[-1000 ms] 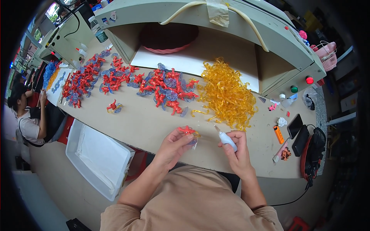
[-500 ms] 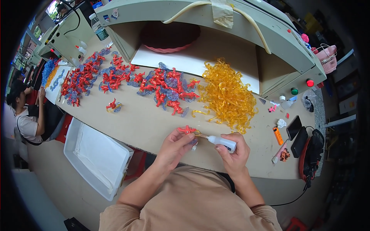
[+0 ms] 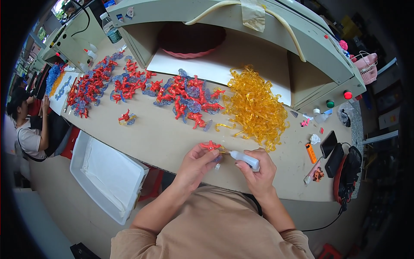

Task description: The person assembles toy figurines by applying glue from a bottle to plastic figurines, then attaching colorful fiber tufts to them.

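Observation:
Between the fingers of my left hand (image 3: 195, 165) is a small red toy figure (image 3: 210, 145) with a bluish clear base and a yellow piece at its right side. My right hand (image 3: 261, 170) is wrapped round a whitish squeeze bottle (image 3: 245, 160). Its thin nozzle points left and meets the yellow piece, though whether it touches cannot be made out. Beyond my hands lies a heap of clear yellow curled pieces (image 3: 256, 108). Left of that heap is a pile of red figures on bluish bases (image 3: 187, 97). One single figure with a yellow piece (image 3: 127, 117) lies apart.
A grey hooded bench unit (image 3: 302, 52) with a pink-rimmed round tray (image 3: 189, 54) spans the back. On the right are an orange lighter (image 3: 311, 153), dark flat devices and a dark pouch (image 3: 350, 172). A white bin (image 3: 108, 177) stands lower left; another person (image 3: 32, 134) sits beyond.
My right hand has shifted the squeeze bottle slightly left and up, nearer the figure. My left hand keeps its hold, almost unmoved.

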A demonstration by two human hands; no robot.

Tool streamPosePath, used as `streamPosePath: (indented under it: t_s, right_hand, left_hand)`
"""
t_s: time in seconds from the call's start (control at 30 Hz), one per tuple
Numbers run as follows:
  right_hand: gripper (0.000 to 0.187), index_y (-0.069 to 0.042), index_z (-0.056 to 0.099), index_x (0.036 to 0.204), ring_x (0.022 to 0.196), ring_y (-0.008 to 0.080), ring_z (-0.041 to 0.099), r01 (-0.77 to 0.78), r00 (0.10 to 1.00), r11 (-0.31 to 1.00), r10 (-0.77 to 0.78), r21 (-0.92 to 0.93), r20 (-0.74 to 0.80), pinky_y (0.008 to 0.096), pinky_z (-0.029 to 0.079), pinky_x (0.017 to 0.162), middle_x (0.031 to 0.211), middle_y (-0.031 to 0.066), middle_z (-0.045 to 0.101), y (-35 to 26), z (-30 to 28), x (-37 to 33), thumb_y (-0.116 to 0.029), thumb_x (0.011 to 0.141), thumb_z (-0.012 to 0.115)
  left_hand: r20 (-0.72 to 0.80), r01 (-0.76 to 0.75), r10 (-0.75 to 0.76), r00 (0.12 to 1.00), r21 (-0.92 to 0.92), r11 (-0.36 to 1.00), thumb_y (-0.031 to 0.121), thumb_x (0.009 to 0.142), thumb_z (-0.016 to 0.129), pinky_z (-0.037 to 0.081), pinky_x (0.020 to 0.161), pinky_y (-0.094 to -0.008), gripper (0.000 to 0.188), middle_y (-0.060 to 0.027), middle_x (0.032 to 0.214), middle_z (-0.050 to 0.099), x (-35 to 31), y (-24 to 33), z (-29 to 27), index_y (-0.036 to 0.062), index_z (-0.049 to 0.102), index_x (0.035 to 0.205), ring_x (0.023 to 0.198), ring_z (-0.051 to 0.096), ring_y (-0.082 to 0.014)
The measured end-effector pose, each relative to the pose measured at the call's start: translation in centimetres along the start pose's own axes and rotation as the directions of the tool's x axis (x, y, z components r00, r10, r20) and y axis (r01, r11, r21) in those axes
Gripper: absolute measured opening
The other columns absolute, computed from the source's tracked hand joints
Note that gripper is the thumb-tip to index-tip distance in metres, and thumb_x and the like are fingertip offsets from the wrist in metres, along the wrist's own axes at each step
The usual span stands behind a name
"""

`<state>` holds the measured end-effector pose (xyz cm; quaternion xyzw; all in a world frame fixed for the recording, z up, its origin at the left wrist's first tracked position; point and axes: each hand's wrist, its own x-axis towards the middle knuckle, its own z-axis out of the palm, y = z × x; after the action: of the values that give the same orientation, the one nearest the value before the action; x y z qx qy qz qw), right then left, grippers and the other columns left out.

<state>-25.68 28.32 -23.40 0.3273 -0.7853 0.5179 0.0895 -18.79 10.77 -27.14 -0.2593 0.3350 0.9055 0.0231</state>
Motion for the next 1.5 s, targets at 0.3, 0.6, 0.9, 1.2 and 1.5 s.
streamPosePath:
  t_s: [0.3,0.6,0.9,1.2,1.5]
  right_hand:
    - [0.036,-0.003,0.06,0.098,0.07,0.0251,0.062,0.024,1.0,1.0,-0.024,-0.009,-0.004,0.0323,0.05,0.06,0.082,0.0117,0.063,-0.1,0.1,0.1,-0.011,0.071,0.083]
    - [0.037,-0.003,0.06,0.097,0.068,0.0254,0.062,0.024,1.0,1.0,-0.024,-0.012,0.005,0.0325,0.049,0.059,0.081,0.0122,0.063,0.0,0.3,0.0,-0.011,0.07,0.084]
    - [0.036,-0.003,0.061,0.097,0.066,0.0249,0.061,0.047,0.999,0.999,-0.047,-0.012,-0.002,0.0323,0.049,0.058,0.079,0.0116,0.062,0.0,0.4,0.1,-0.012,0.07,0.084]
    - [0.023,-0.003,0.045,0.1,0.077,0.0153,0.063,-0.374,0.91,0.766,0.411,0.523,0.049,0.0304,0.057,0.073,0.087,0.0074,0.06,0.5,0.0,-0.1,-0.004,0.088,0.065]
    - [0.015,-0.004,0.062,0.096,0.07,0.0086,0.059,-0.448,0.887,0.866,0.401,0.22,0.229,0.0237,0.049,0.063,0.081,0.0014,0.06,0.6,1.7,1.2,-0.005,0.083,0.07]
  left_hand:
    - [-0.01,-0.004,0.004,1.0,0.002,1.0,0.007,0.091,0.064,0.054,0.085,-0.031,0.019,-0.0062,0.106,0.066,-0.1,0.1,0.2,0.0054,0.06,0.109,0.098,0.064,-0.016]
    - [0.001,-0.001,0.001,1.0,0.004,1.0,0.008,0.09,0.065,0.052,0.089,-0.0325,0.023,-0.0058,0.106,0.065,-0.2,0.1,0.1,0.0058,0.058,0.112,0.1,0.063,-0.0158]
    - [-0.002,-0.004,0.004,1.0,0.018,1.0,0.008,0.091,0.064,0.053,0.09,-0.0346,0.021,-0.0068,0.109,0.065,0.0,-0.1,-0.1,0.0048,0.059,0.111,0.103,0.063,-0.017]
    - [0.028,0.009,-0.008,1.0,-0.063,0.998,0.008,0.091,0.064,0.051,0.093,-0.0348,0.021,-0.0069,0.108,0.064,-0.3,0.3,0.1,0.0045,0.059,0.11,0.101,0.062,-0.0169]
    - [0.038,-0.077,0.077,0.996,-0.003,0.997,0.007,0.091,0.064,0.051,0.091,-0.0333,0.025,-0.0053,0.106,0.064,-0.6,-0.3,0.7,0.0059,0.056,0.115,0.101,0.062,-0.0152]
